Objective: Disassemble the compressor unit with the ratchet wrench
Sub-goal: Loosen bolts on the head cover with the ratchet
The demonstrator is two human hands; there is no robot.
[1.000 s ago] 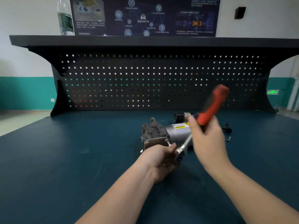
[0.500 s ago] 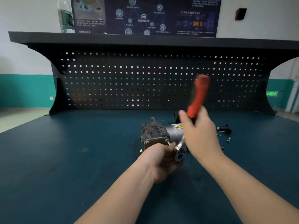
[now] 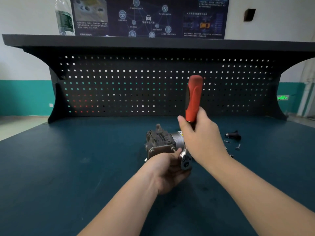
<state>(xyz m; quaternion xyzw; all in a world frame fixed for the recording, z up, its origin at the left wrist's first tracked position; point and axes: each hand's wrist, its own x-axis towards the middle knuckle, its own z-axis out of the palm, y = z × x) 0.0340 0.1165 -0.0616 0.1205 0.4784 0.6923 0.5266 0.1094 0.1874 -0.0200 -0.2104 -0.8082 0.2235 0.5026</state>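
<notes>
Since a second ago the ratchet wrench (image 3: 193,99) has swung from a rightward lean to nearly upright, its red handle now standing straight up in front of the pegboard (image 3: 136,86), and the right hand (image 3: 202,138) has shifted leftward with it. That hand is wrapped round the lower part of the handle, thumb up along its side; the silvery head of the wrench shows below the hand, at the near end of the compressor unit (image 3: 162,142). The unit lies near the middle of the dark blue bench top (image 3: 68,167): a grimy, dark cast housing with ribs and lugs on the left, a smooth silver cylinder with a yellow label behind it, partly hidden by the right hand. The left hand (image 3: 168,171) grips the unit's near end, fingers curled about a small grey fitting. A black knob-like part (image 3: 233,135) and loose screws (image 3: 237,147) lie to the right.
</notes>
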